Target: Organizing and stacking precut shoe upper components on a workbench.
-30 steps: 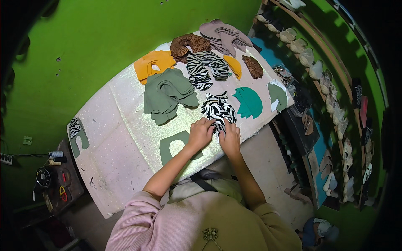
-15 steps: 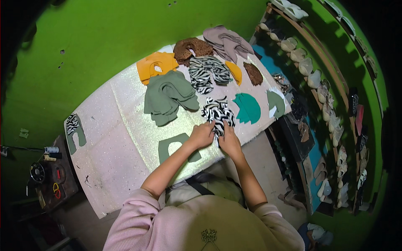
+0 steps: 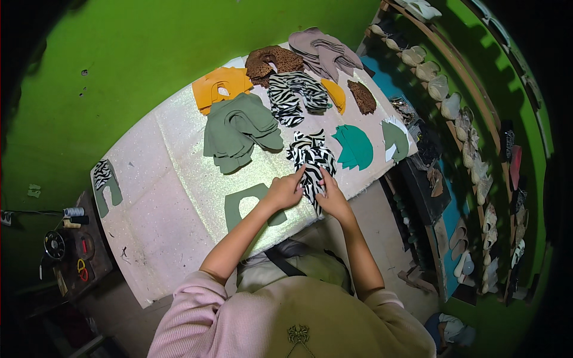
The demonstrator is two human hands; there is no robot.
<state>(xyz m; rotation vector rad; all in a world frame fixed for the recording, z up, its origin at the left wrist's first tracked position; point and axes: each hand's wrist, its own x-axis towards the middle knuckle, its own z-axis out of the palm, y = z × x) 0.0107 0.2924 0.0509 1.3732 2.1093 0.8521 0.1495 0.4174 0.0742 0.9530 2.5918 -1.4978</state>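
Zebra-print pieces point(image 3: 311, 156) stacked near table point(image 3: 173, 197) edge | left hand point(image 3: 285, 192) and right hand point(image 3: 332, 199) both pinching the stack | green cutout point(image 3: 246, 206) just beside left hand

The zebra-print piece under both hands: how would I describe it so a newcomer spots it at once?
On the pale worktable, look at the near edge where the left hand and right hand meet. The zebra-print piece lies there, beside the teal stack; a second zebra-print pile sits farther back, untouched.
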